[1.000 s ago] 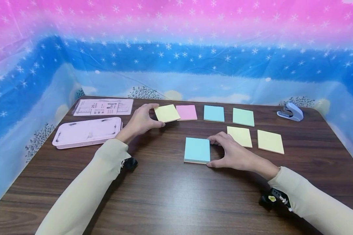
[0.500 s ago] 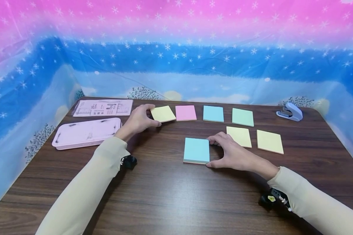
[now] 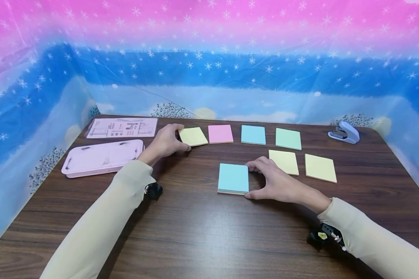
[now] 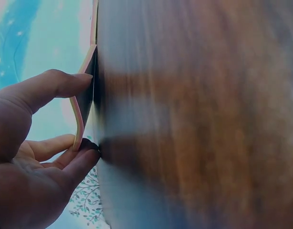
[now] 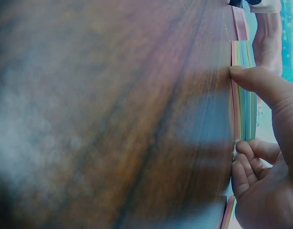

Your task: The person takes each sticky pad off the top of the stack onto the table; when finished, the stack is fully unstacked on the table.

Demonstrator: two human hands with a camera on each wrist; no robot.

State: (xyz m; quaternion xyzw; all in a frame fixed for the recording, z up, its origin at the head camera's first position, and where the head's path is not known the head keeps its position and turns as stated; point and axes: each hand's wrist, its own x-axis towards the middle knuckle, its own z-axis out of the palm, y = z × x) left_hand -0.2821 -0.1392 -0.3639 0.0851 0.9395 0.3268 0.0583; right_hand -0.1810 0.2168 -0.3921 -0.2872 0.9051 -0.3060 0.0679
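My left hand (image 3: 165, 142) pinches a yellow sticky note pad (image 3: 193, 136) between thumb and fingers, at the left end of the back row. In the left wrist view this pad (image 4: 78, 117) looks tilted, its held side raised off the table. A pink pad (image 3: 220, 133) lies just right of it, with a small gap between. My right hand (image 3: 278, 182) grips the right side of a thick stack of sticky notes (image 3: 233, 178), light blue on top, standing on the table. In the right wrist view the stack's layered edge (image 5: 244, 114) shows several colours.
Blue (image 3: 253, 135) and green (image 3: 288, 138) pads continue the back row. Two yellow pads, one nearer (image 3: 284, 162) and one farther right (image 3: 320, 167), lie beyond my right hand. A stapler (image 3: 344, 133) stands back right; a pink case (image 3: 103, 158) and a ruler packet (image 3: 122, 127) lie left.
My left hand has shifted slightly left with the yellow pad, which has come away from the pink pad and sits lower. The right hand and its stack have stayed in place.
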